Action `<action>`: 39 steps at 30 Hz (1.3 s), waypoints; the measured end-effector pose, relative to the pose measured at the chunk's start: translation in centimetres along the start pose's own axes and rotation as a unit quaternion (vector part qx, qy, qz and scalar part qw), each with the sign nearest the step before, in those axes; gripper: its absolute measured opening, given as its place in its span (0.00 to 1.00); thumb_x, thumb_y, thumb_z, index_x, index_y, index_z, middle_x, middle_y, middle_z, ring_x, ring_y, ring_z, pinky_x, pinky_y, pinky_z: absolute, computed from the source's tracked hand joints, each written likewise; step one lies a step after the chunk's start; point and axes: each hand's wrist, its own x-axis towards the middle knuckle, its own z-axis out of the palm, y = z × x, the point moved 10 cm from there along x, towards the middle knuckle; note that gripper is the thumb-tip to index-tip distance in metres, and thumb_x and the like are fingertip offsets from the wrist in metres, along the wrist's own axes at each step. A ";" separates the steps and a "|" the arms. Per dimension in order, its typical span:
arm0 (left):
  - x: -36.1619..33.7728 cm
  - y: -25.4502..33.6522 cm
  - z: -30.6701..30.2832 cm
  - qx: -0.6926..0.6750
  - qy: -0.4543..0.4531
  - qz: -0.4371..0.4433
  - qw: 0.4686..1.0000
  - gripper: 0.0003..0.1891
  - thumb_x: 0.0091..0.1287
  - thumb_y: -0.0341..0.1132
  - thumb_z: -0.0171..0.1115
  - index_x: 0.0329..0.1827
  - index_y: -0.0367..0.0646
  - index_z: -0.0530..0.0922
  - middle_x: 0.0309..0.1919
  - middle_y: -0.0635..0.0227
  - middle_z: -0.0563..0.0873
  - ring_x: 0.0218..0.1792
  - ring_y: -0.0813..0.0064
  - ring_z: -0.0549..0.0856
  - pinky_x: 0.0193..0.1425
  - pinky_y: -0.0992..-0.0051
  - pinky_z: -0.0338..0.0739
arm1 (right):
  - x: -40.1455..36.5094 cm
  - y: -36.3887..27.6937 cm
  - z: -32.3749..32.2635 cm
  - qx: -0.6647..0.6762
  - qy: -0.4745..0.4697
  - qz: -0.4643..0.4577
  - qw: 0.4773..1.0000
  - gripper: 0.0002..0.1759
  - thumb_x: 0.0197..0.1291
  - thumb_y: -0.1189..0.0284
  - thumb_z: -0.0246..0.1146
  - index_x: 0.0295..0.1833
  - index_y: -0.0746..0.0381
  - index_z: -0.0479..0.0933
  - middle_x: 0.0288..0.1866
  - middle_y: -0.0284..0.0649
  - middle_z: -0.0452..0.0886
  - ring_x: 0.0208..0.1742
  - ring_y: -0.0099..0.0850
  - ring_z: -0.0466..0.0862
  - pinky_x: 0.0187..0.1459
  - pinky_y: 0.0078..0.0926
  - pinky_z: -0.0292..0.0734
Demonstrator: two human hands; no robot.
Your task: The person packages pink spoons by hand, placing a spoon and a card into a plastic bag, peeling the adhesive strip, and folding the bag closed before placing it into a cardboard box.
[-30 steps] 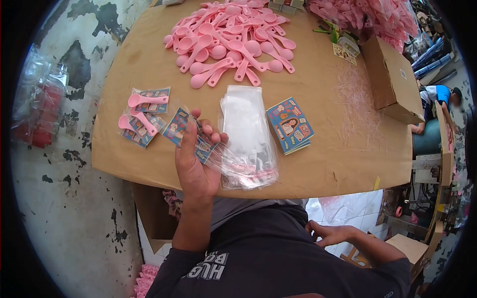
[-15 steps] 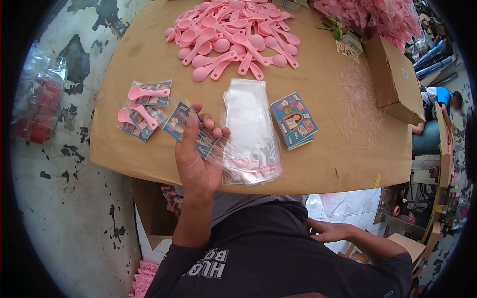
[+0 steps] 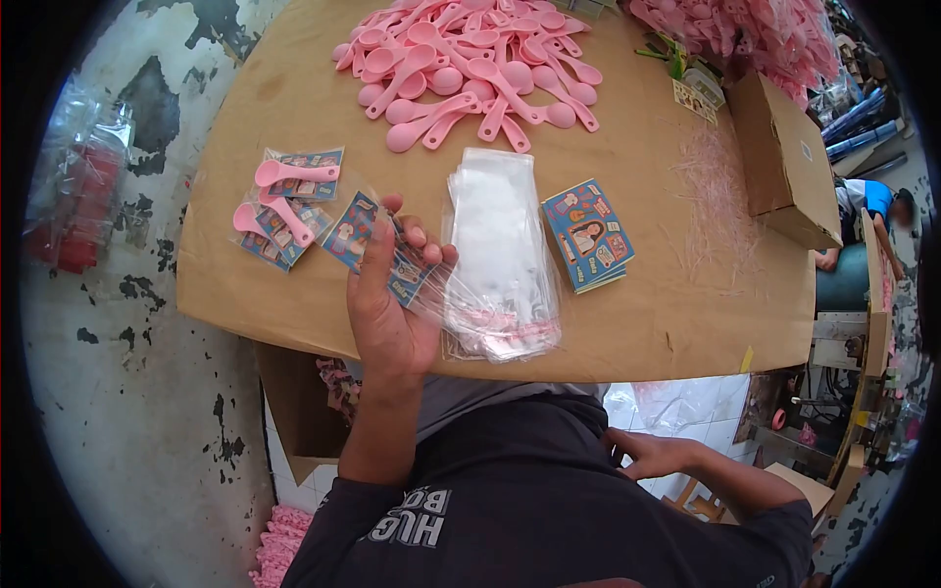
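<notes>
My left hand point(image 3: 387, 294) is closed on a clear plastic bag with a blue printed card point(image 3: 355, 235) inside, the thumb lying across its front. Just left of it, pink spoons point(image 3: 286, 218) lie on more bagged blue cards. To the hand's right is a stack of clear plastic bags point(image 3: 495, 245), and the held bag's lower end reaches its edge. Beyond that sits a stack of blue printed cards point(image 3: 588, 235). My right hand point(image 3: 649, 455) rests by my waist against the dark shirt, its fingers loosely apart and no object visible in it; the fingertips are partly hidden.
A large heap of pink spoons point(image 3: 470, 69) covers the table's far side. At the right stand a cardboard box point(image 3: 779, 162) and bulky bags of pink items point(image 3: 745, 34). Thin clear strips point(image 3: 711, 211) lie nearby. Another person point(image 3: 863, 201) is at the far right.
The view has shifted slightly, so the table things appear a little farther right and higher. Both hands keep nearly the same pose, and the left still holds the bagged card.
</notes>
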 end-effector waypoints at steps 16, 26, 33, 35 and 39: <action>-0.2 0.2 -0.3 0.004 0.005 0.006 1.000 0.17 0.82 0.39 0.59 0.67 0.40 0.72 0.38 0.69 0.81 0.39 0.77 0.83 0.55 0.66 0.84 | 0.4 -0.5 -0.8 -0.075 0.086 -0.027 0.993 0.29 0.68 0.53 0.65 0.57 0.69 0.70 0.49 0.52 0.82 0.44 0.43 0.87 0.45 0.41 0.83; -0.2 0.5 -0.1 0.009 -0.014 0.005 1.000 0.17 0.83 0.39 0.57 0.68 0.43 0.71 0.40 0.70 0.79 0.41 0.79 0.81 0.58 0.71 0.83 | 0.5 -1.2 -2.4 -0.119 0.072 0.079 0.987 0.21 0.72 0.58 0.57 0.54 0.66 0.76 0.51 0.57 0.81 0.55 0.52 0.84 0.54 0.49 0.78; -0.1 0.7 -0.1 0.004 -0.023 0.002 1.000 0.17 0.83 0.38 0.57 0.69 0.43 0.71 0.41 0.70 0.79 0.41 0.79 0.81 0.60 0.71 0.83 | -0.2 -5.0 -2.2 -0.149 0.106 0.031 0.983 0.29 0.74 0.48 0.56 0.54 0.67 0.76 0.51 0.55 0.82 0.53 0.48 0.85 0.53 0.47 0.80; 0.0 0.8 0.0 -0.001 -0.029 0.004 1.000 0.17 0.83 0.38 0.57 0.69 0.43 0.71 0.41 0.71 0.78 0.41 0.79 0.81 0.60 0.71 0.83 | 0.1 -4.1 -2.2 -0.125 0.101 -0.005 0.987 0.31 0.71 0.46 0.59 0.54 0.67 0.75 0.50 0.54 0.82 0.53 0.48 0.85 0.55 0.47 0.79; 0.0 0.9 -0.3 -0.001 -0.023 0.004 1.000 0.17 0.83 0.39 0.57 0.69 0.43 0.71 0.41 0.71 0.78 0.42 0.79 0.81 0.60 0.71 0.83 | -0.1 -3.8 -2.2 -0.138 0.113 0.008 0.984 0.31 0.69 0.47 0.60 0.55 0.67 0.75 0.51 0.53 0.82 0.54 0.48 0.86 0.55 0.46 0.80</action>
